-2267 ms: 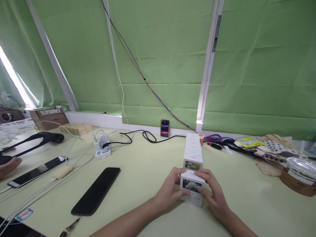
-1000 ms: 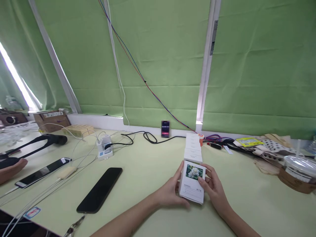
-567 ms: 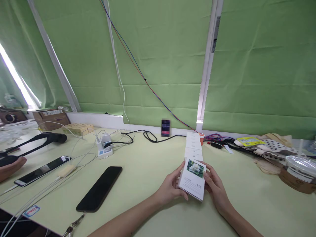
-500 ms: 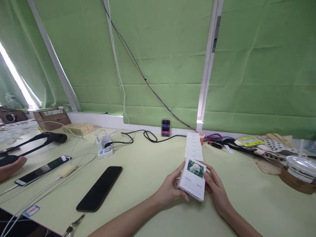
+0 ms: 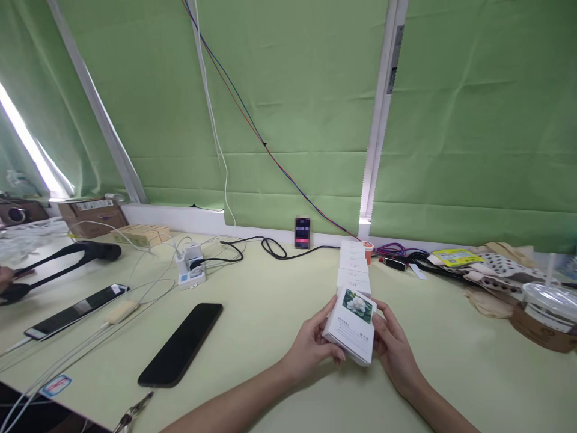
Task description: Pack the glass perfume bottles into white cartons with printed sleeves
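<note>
Between my two hands is a small white box (image 5: 350, 329) with a white flower picture and lines of print on its front, tilted toward me. My left hand (image 5: 311, 344) grips its left side, the thumb along the lower edge. On the other side, my right hand (image 5: 394, 343) closes on the right edge with thumb and fingers. Directly behind the held box, a row of similar white boxes (image 5: 354, 264) runs away from me toward the wall; its near end is partly hidden by the held box.
Left of my arms lies a black phone (image 5: 183, 344), with a power strip (image 5: 192, 272) and cables beyond. Another person's hand (image 5: 6, 275) is at a black headband-like device (image 5: 81, 255). On the right are a lidded cup (image 5: 547, 316) and a spotted cloth (image 5: 500, 270).
The held box has tipped slightly, so more of its bottom edge shows. At far left, the other person's hand has moved up and back toward the frame edge.
</note>
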Tool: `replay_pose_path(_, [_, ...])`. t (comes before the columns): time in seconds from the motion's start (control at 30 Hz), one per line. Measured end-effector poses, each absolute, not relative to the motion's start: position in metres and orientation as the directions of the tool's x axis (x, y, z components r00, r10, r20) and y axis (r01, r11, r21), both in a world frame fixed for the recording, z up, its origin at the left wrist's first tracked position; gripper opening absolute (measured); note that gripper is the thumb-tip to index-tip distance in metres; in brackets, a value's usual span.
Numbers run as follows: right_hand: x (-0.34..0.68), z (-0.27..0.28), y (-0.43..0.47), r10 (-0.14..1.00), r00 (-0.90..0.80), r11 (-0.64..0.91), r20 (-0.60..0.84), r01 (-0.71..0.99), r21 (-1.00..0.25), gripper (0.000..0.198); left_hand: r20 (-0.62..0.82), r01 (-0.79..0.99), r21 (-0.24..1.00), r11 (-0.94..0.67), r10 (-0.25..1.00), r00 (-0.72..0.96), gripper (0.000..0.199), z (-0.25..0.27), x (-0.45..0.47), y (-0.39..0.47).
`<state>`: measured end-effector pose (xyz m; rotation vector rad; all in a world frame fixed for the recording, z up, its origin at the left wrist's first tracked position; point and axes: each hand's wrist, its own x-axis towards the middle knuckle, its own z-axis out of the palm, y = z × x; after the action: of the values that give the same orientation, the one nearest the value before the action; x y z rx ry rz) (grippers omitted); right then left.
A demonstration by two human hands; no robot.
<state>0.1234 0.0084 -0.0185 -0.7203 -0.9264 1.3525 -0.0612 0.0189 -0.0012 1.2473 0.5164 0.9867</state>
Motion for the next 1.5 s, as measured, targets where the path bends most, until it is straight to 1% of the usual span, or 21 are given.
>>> replay_pose_path(0.13, [0.124,-0.020,0.008,0.989,0.030,0.143,0.145,-0.445,-0.884,0.041,0.133,-0.316,0.948,0.047,0.841,0.524,0.101,-0.001,-0.060,0.016])
replay_pose_path(0.2, [0.124,-0.020,0.007,0.984,0.066,0.175,0.163,-0.426,-0.887,0.040,0.155,-0.337,0.941,0.040,0.833,0.531,0.100,0.001,-0.060,0.015])
replay_pose_path(0.3, [0.125,-0.019,0.005,0.973,0.115,0.229,0.199,-0.390,-0.892,0.041,0.214,-0.372,0.928,0.013,0.800,0.561,0.093,0.003,-0.059,0.014])
replay_pose_path(0.43, [0.125,-0.019,0.004,0.956,0.162,0.286,0.246,-0.312,-0.906,0.043,0.248,-0.368,0.930,-0.018,0.770,0.588,0.087,0.002,-0.060,0.014])
replay_pose_path(0.63, [0.124,-0.018,0.002,0.938,0.185,0.332,0.292,-0.247,-0.910,0.045,0.228,-0.352,0.936,-0.004,0.768,0.598,0.090,0.005,-0.061,0.014])
replay_pose_path(0.9, [0.124,-0.015,0.003,0.934,0.175,0.345,0.311,-0.220,-0.912,0.043,0.229,-0.347,0.938,0.002,0.748,0.622,0.093,0.007,-0.062,0.013])
replay_pose_path(1.0, [0.124,-0.015,0.003,0.932,0.172,0.351,0.319,-0.208,-0.913,0.044,0.239,-0.343,0.939,-0.014,0.744,0.624,0.093,0.004,-0.062,0.014])
replay_pose_path(1.1, [0.125,-0.016,0.001,0.929,0.172,0.359,0.329,-0.190,-0.914,0.044,0.247,-0.323,0.945,-0.056,0.769,0.590,0.091,-0.001,-0.062,0.016])
replay_pose_path(1.27, [0.125,-0.020,0.000,0.910,0.175,0.401,0.376,-0.145,-0.904,0.043,0.208,-0.196,0.973,-0.119,0.822,0.530,0.085,-0.005,-0.062,0.021])
replay_pose_path(1.33, [0.126,-0.023,0.001,0.896,0.165,0.430,0.412,-0.098,-0.897,0.040,0.221,-0.101,0.975,-0.198,0.825,0.521,0.085,-0.003,-0.064,0.024])
replay_pose_path(1.4, [0.127,-0.026,0.003,0.878,0.131,0.465,0.461,-0.006,-0.885,0.036,0.266,0.035,0.943,-0.330,0.815,0.514,0.087,0.000,-0.068,0.028])
replay_pose_path(1.43, [0.128,-0.027,0.004,0.861,0.111,0.492,0.496,0.064,-0.868,0.034,0.293,0.114,0.909,-0.401,0.809,0.510,0.086,0.002,-0.069,0.031])
replay_pose_path(1.5, [0.130,-0.029,0.007,0.810,0.068,0.558,0.583,0.220,-0.800,0.030,0.351,0.253,0.818,-0.517,0.797,0.492,0.078,0.003,-0.073,0.035])
